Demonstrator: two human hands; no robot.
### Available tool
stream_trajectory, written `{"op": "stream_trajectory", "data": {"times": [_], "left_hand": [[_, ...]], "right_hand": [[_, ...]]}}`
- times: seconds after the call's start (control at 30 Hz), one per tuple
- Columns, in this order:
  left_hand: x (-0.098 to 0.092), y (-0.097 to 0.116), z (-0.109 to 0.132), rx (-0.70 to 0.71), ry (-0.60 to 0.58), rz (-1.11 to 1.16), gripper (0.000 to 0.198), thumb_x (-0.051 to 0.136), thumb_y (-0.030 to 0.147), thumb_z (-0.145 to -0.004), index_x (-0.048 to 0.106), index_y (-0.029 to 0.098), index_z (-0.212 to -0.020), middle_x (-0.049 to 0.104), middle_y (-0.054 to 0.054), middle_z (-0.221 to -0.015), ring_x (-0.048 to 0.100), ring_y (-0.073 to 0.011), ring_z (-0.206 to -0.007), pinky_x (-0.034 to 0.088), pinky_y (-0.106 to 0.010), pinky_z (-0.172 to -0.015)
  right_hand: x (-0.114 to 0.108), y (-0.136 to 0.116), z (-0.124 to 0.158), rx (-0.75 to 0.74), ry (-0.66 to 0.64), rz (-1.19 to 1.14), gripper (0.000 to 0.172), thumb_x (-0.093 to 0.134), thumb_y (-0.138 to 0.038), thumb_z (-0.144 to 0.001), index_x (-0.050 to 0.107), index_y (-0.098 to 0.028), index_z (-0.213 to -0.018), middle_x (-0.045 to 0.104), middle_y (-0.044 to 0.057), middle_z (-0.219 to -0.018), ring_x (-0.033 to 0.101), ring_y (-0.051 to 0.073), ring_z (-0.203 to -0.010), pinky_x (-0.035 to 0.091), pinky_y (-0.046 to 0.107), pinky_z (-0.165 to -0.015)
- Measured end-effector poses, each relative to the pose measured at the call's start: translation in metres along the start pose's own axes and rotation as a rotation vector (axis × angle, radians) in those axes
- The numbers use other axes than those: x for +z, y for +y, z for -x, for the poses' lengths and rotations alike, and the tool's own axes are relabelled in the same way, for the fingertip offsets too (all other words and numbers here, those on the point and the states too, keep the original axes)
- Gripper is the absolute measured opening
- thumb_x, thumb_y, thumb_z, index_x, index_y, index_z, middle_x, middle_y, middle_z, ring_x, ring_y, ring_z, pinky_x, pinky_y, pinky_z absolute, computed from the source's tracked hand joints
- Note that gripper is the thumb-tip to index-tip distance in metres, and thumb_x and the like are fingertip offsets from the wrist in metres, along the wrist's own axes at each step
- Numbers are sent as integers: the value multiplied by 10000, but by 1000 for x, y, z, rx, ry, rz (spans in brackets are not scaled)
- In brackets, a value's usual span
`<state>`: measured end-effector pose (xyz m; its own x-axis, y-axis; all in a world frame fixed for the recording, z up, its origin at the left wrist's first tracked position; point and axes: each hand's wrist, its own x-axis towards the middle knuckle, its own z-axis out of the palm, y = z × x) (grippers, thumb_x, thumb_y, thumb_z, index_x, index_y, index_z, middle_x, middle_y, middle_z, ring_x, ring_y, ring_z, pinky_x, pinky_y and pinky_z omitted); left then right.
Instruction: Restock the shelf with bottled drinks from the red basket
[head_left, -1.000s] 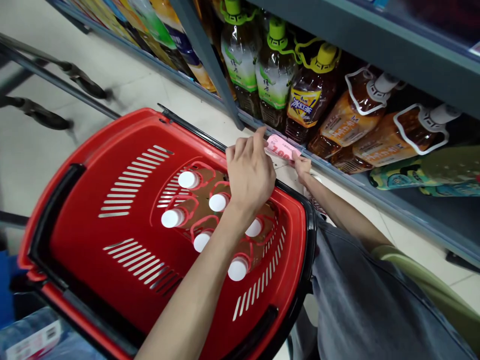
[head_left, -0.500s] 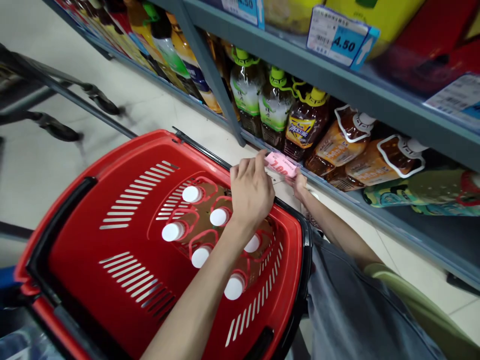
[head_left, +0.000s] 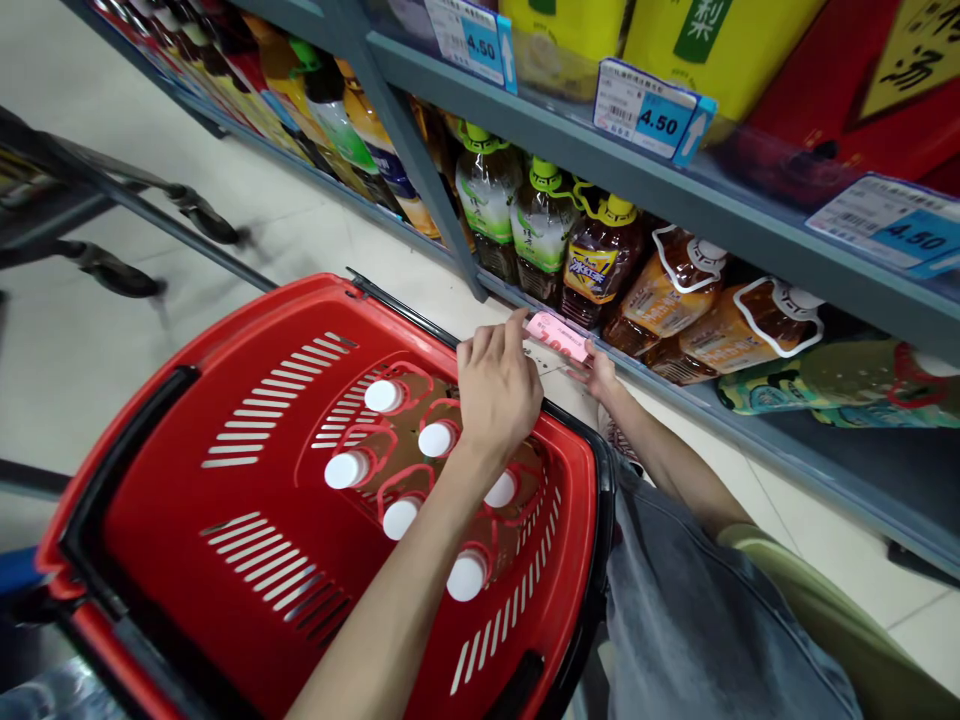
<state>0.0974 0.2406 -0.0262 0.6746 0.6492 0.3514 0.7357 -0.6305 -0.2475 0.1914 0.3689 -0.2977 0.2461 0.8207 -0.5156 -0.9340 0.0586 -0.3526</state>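
Note:
A pink price tag (head_left: 559, 337) sits at the front edge of the bottom shelf, below the drink bottles. My left hand (head_left: 500, 385) reaches over the basket and grips the tag's left end with its fingertips. At the tag's right end, my right hand (head_left: 598, 374) pinches it between thumb and fingers. Under my left forearm stands a red shopping basket (head_left: 172, 520) with black handles. Inside it are several brown drink bottles (head_left: 409, 435) with white caps and red carrying loops; my left arm hides part of them.
Bottles with green caps (head_left: 540, 230) stand on the bottom shelf, and amber bottles (head_left: 739, 325) lean beside them. An upper shelf edge (head_left: 540, 115) carries blue-and-white price labels (head_left: 652, 112). Cart wheels (head_left: 120, 270) rest on the floor at left.
The view has shifted slightly, showing more of the upper shelf. Both hands stay at the pink tag, which now appears flatter and faces up more clearly.

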Motion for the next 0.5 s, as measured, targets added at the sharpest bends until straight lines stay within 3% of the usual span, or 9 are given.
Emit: {"op": "stream_trajectory", "data": {"times": [0.27, 0.5], "left_hand": [[-1, -1, 0, 16, -3, -8, 530, 382, 110, -904, 518, 145, -1415, 731, -94, -1248, 598, -301, -1144, 419, -465, -964], [-1, 0, 0, 5, -8, 11, 514, 385, 108, -902, 537, 183, -1387, 734, -80, -1242, 603, -293, -1151, 421, -466, -965]], "right_hand": [[-6, 8, 2, -44, 108, 19, 325, 814, -466, -840, 663, -184, -895, 706, 17, -878, 639, 116, -650, 669, 298, -569], [-6, 16, 5, -102, 105, 14, 318, 869, -443, -771, 682, -189, -807, 723, 6, -824, 650, 124, -689, 646, 245, -591]]}}
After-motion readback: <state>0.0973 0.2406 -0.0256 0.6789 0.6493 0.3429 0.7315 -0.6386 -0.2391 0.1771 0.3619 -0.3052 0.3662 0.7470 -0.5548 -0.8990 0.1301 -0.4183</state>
